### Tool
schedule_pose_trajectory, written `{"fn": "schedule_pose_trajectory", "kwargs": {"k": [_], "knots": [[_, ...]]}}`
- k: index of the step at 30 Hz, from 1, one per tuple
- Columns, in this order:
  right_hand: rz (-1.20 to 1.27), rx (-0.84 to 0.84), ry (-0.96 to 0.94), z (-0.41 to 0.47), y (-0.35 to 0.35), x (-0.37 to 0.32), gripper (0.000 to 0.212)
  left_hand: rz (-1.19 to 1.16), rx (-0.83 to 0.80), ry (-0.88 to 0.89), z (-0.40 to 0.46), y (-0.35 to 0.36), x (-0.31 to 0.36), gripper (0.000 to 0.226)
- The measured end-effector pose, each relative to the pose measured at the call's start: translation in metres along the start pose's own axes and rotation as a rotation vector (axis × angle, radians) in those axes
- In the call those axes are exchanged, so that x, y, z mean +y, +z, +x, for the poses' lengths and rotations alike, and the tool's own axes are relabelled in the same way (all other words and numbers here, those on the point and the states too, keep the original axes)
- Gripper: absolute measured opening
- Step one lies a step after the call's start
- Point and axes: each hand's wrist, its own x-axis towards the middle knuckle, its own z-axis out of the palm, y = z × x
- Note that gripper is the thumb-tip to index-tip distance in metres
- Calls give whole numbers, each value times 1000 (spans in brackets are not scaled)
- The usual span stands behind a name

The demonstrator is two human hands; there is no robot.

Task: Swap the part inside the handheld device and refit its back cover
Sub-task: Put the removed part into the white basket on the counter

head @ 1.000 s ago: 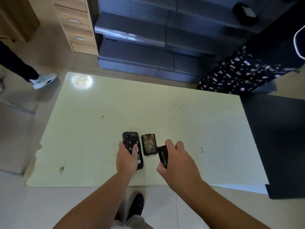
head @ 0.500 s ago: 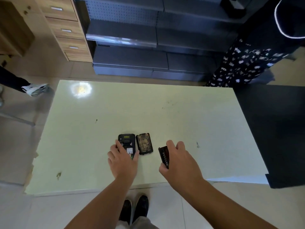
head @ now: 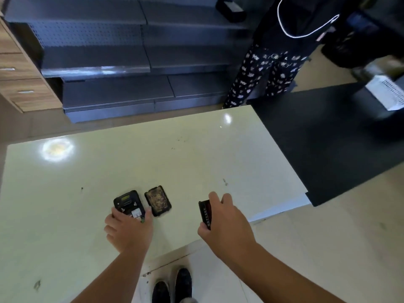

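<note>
The handheld device (head: 129,205) lies opened, back up, near the front edge of the pale table (head: 153,154), and it's pinned flat under the left hand (head: 129,230), fingers spread over its lower end. Just right of the device, the grimy back cover (head: 158,200) is parked, untouched. Further right, a dark battery-like part (head: 205,212) is pinched edge-up in the right hand (head: 225,224). For a clean seat, the part's contacts should be lined up with the bay first, judging by the open compartment.
</note>
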Motion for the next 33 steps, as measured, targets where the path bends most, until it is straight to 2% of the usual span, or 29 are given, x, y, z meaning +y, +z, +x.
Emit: {"fn": "schedule_pose_trajectory", "kwargs": {"k": [2, 5, 8, 11, 13, 16, 21, 26, 33], "knots": [[15, 9, 31, -5, -4, 8, 45, -24, 51, 61, -8, -4, 2, 89], [22, 36, 65, -5, -20, 26, 47, -61, 155, 386, -30, -5, 10, 56], [37, 71, 119, -1, -42, 52, 49, -92, -21, 730, -64, -6, 40, 31], [72, 125, 161, 2, -69, 84, 44, -134, -183, 933, -101, -2, 87, 33], [85, 165, 185, 4, -86, 110, 41, -187, -271, 983, -127, 5, 118, 32], [92, 228, 219, 10, -109, 158, 39, -276, -374, 966, -163, 24, 164, 30], [91, 286, 233, 26, -146, 266, 41, -253, -458, 994, -229, 75, 255, 23], [123, 311, 218, 40, -194, 383, 47, -29, -417, 1124, -300, 134, 352, 25], [114, 315, 211, 72, -254, 516, 49, 94, -267, 1295, -365, 193, 490, 32]]}}
